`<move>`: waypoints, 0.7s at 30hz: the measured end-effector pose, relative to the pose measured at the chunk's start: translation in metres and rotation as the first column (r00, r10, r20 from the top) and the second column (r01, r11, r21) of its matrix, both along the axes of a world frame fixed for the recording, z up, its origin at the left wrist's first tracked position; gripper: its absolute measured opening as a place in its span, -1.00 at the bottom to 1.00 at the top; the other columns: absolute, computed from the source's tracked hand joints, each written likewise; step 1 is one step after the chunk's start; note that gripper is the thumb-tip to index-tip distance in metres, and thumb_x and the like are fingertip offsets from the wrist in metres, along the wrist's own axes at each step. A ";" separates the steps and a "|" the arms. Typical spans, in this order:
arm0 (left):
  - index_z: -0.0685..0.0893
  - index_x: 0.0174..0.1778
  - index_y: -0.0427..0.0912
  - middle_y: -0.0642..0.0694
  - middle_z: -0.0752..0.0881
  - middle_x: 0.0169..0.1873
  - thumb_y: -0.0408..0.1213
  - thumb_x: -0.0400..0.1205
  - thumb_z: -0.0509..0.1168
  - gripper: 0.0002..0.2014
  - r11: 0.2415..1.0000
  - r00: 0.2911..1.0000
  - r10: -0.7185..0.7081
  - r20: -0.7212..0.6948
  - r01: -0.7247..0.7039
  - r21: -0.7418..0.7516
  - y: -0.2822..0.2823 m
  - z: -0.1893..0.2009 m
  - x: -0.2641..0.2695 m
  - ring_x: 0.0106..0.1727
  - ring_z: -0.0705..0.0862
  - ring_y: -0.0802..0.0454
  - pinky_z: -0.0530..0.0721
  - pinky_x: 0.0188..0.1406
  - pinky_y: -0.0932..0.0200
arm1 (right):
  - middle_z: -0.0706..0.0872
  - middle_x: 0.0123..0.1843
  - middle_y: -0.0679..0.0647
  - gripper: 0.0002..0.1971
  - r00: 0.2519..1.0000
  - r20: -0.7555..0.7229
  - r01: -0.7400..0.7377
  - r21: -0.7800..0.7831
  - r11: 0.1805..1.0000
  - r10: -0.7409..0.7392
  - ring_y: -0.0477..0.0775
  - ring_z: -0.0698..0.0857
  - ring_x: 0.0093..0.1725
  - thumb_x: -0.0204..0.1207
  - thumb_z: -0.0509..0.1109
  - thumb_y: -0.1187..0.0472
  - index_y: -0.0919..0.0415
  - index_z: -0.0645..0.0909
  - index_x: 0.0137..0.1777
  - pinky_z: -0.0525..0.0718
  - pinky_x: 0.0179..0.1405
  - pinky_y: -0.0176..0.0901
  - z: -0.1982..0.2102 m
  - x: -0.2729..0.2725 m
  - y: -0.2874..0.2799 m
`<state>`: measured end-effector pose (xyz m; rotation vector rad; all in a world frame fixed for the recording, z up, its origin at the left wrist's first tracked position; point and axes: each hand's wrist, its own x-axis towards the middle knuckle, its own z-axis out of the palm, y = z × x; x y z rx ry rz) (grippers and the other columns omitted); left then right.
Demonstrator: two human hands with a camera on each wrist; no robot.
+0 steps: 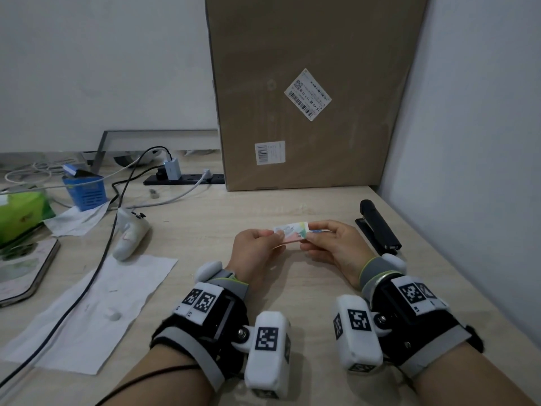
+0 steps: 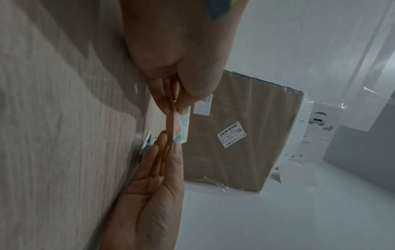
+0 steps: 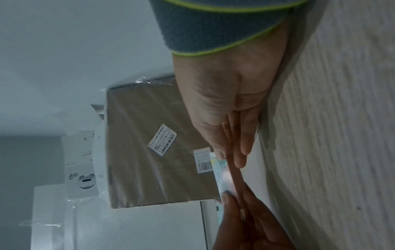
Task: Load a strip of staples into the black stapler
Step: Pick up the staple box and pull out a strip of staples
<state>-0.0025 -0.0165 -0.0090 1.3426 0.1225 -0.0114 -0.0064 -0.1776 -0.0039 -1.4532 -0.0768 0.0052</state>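
Head view: my left hand (image 1: 257,247) and right hand (image 1: 333,244) pinch the staple box (image 1: 291,231) endwise; black stapler (image 1: 379,227) lies right, nearer my right.

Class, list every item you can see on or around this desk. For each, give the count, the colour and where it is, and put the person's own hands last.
Staple box: one, white with pastel print and a pink side, held above the desk centre.
Black stapler: one, on the desk by the right wall, closed.
Cardboard box: one, brown with two white labels, upright at the back.
Power strip: one, black, left of the cardboard box, with chargers plugged in.
Controller: one, white, left of centre.
Blue box: one, far left.
Green pack: one, left edge.
Paper sheets: white, front left.
Desk: one, light wood.
Left hand: pinches the staple box's left end.
Right hand: pinches its right end.
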 end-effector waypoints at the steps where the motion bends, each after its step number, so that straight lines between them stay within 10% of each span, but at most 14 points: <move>1: 0.68 -0.34 -0.36 -0.37 0.74 -0.20 -0.41 0.55 0.37 -0.85 1.000 1.000 0.010 0.005 -0.010 0.020 0.001 -0.001 0.000 -0.18 0.70 -0.11 0.69 -0.01 0.08 | 0.81 -0.12 0.22 -0.83 1.000 0.000 0.003 -0.004 1.000 -0.003 0.01 0.82 -0.19 0.50 0.39 0.37 0.25 0.64 0.07 0.79 -0.25 -0.29 0.000 0.000 0.000; 21: 0.56 -0.39 -0.24 -0.42 0.75 -0.16 -0.36 0.50 0.43 -0.80 0.992 0.997 0.052 0.053 -0.057 0.109 0.002 0.002 -0.003 -0.10 0.74 -0.20 0.71 0.10 -0.11 | 0.79 -0.09 0.24 -0.90 0.994 -0.039 0.104 -0.012 0.994 -0.105 -0.02 0.82 -0.21 0.57 0.33 0.28 0.31 0.63 -0.07 0.78 -0.38 -0.31 0.000 0.002 -0.003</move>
